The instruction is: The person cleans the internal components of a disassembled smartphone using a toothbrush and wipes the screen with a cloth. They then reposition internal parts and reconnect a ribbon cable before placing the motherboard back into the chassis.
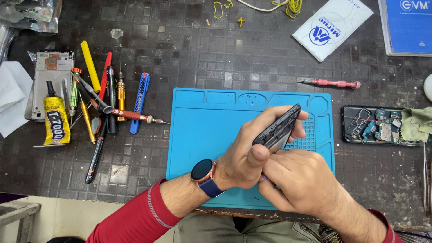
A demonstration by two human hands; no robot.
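left hand [245, 155]: gripping phone frame [278, 129] tilted on edge, exposing its side
right hand [299, 180]: fingers curled, pinching something mostly hidden at frame's lower edge
blue mat [202, 130]: lying underneath

Bright tools on a dark table

The table [270, 54] is dark with a pattern of little squares, and the work mat [202, 130] on it is bright blue. The phone frame [280, 128] is black. The watch [202, 171] has a black face, an orange-pink rim and a dark blue strap. The sleeves [135, 220] are red. The glue tube [56, 120] is yellow with a black cap. One screwdriver [330, 83] is pink, and the pry stick [90, 65] is yellow.
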